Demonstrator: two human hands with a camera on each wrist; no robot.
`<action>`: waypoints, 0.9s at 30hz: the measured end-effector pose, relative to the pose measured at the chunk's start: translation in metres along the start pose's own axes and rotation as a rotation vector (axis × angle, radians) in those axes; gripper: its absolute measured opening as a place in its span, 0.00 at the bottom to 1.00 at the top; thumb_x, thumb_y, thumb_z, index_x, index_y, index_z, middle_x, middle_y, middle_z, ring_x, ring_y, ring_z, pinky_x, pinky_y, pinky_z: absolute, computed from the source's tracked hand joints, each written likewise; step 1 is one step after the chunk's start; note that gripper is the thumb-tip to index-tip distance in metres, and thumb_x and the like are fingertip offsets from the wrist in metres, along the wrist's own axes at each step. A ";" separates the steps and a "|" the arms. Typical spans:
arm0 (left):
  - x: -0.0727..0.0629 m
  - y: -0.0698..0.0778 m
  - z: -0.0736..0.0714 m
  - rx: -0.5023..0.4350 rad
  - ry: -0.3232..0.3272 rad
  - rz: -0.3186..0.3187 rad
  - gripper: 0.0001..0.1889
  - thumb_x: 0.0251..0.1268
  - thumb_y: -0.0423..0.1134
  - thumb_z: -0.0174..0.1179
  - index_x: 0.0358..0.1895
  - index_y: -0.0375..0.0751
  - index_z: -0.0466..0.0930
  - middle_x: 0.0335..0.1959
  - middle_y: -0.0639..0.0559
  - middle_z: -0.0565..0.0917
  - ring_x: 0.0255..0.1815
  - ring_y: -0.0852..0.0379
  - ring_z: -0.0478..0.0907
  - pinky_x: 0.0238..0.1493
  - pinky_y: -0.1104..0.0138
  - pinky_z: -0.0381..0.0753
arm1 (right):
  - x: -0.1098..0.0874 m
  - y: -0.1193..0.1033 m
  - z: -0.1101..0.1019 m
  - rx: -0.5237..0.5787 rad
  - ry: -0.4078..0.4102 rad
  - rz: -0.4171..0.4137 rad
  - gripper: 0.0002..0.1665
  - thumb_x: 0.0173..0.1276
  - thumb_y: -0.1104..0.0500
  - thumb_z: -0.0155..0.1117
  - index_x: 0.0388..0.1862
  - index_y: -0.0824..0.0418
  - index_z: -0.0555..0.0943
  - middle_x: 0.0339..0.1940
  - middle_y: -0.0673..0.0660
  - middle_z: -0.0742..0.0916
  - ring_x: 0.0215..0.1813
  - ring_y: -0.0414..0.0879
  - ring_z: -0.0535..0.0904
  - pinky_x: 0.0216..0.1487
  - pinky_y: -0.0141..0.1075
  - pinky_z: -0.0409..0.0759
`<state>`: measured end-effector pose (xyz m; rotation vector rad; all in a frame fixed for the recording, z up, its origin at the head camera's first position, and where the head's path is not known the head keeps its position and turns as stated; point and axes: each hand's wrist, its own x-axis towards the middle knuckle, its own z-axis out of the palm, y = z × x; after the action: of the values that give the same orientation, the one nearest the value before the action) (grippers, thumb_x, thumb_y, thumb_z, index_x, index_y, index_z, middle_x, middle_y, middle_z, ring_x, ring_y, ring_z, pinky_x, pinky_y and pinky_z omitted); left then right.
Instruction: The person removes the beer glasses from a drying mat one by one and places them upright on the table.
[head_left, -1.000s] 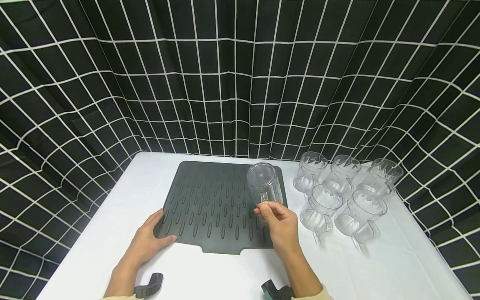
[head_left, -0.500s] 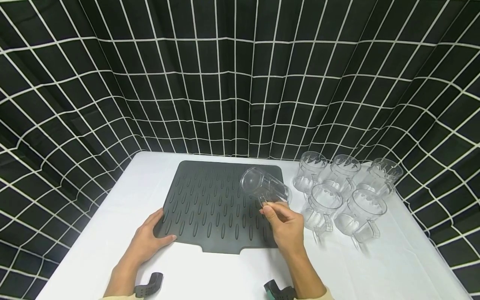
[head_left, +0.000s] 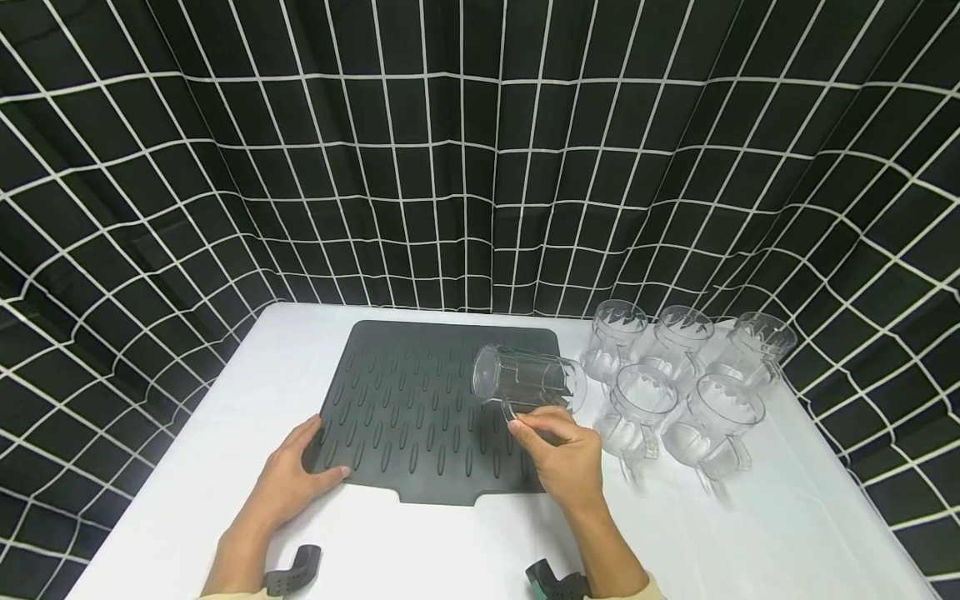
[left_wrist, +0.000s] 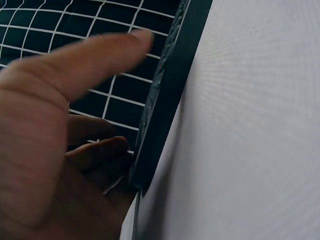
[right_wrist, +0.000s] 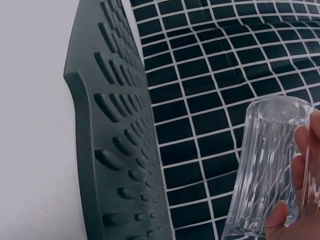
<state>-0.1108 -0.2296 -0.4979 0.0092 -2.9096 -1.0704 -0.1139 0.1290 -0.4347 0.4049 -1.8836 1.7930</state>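
My right hand [head_left: 568,461] holds a clear ribbed mug [head_left: 528,377] by its handle, thumb and fingers pinching it. The mug is on its side above the right part of a dark grey drying mat [head_left: 408,408], its base to the left and its mouth to the right. In the right wrist view, fingers [right_wrist: 308,150] wrap the handle beside the ribbed wall. My left hand [head_left: 285,479] rests at the mat's front left corner with fingers and thumb spread along its edges.
Several clear mugs stand upright in two rows to the right of the mat, including a front mug [head_left: 637,408] with its handle toward me. A white cloth [head_left: 465,550] covers the table. Black curtains with white grid lines [head_left: 450,167] enclose the back and sides.
My right hand has turned the mug from bottom-up onto its side, its base swinging left and down, its mouth to the right. The left hand stays at the mat's corner.
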 end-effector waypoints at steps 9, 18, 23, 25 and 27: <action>0.001 0.014 -0.005 -0.004 0.048 -0.008 0.53 0.51 0.56 0.71 0.74 0.31 0.54 0.74 0.35 0.56 0.72 0.34 0.51 0.68 0.39 0.53 | 0.002 -0.028 0.002 -0.152 -0.033 -0.163 0.09 0.44 0.81 0.73 0.24 0.74 0.84 0.25 0.61 0.85 0.32 0.49 0.81 0.41 0.26 0.81; 0.003 0.031 -0.002 -0.093 0.108 0.072 0.50 0.52 0.56 0.71 0.74 0.37 0.56 0.74 0.40 0.58 0.71 0.34 0.54 0.66 0.36 0.55 | 0.001 -0.031 0.002 -0.190 -0.032 -0.216 0.09 0.44 0.81 0.74 0.24 0.73 0.85 0.24 0.59 0.85 0.31 0.49 0.81 0.40 0.26 0.81; 0.008 0.045 -0.001 -0.118 0.119 0.121 0.50 0.52 0.56 0.71 0.74 0.38 0.56 0.73 0.39 0.58 0.72 0.33 0.54 0.65 0.36 0.56 | -0.001 -0.023 0.000 -0.219 -0.043 -0.273 0.10 0.41 0.81 0.74 0.23 0.73 0.84 0.23 0.59 0.85 0.30 0.51 0.81 0.39 0.26 0.82; 0.011 0.050 -0.001 -0.127 0.121 0.139 0.50 0.51 0.55 0.71 0.74 0.39 0.56 0.73 0.38 0.58 0.71 0.33 0.54 0.65 0.36 0.57 | -0.002 -0.015 -0.002 -0.235 -0.045 -0.284 0.11 0.41 0.80 0.75 0.23 0.71 0.85 0.23 0.57 0.86 0.30 0.50 0.82 0.39 0.26 0.82; 0.015 0.056 0.000 -0.141 0.122 0.162 0.50 0.51 0.55 0.72 0.74 0.39 0.57 0.73 0.38 0.59 0.70 0.32 0.56 0.64 0.36 0.60 | -0.003 -0.005 -0.004 -0.245 -0.045 -0.292 0.11 0.42 0.79 0.76 0.23 0.70 0.85 0.23 0.56 0.86 0.30 0.50 0.82 0.39 0.25 0.82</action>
<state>-0.1250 -0.1871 -0.4616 -0.1571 -2.6690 -1.1988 -0.1081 0.1317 -0.4319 0.5987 -1.9312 1.3577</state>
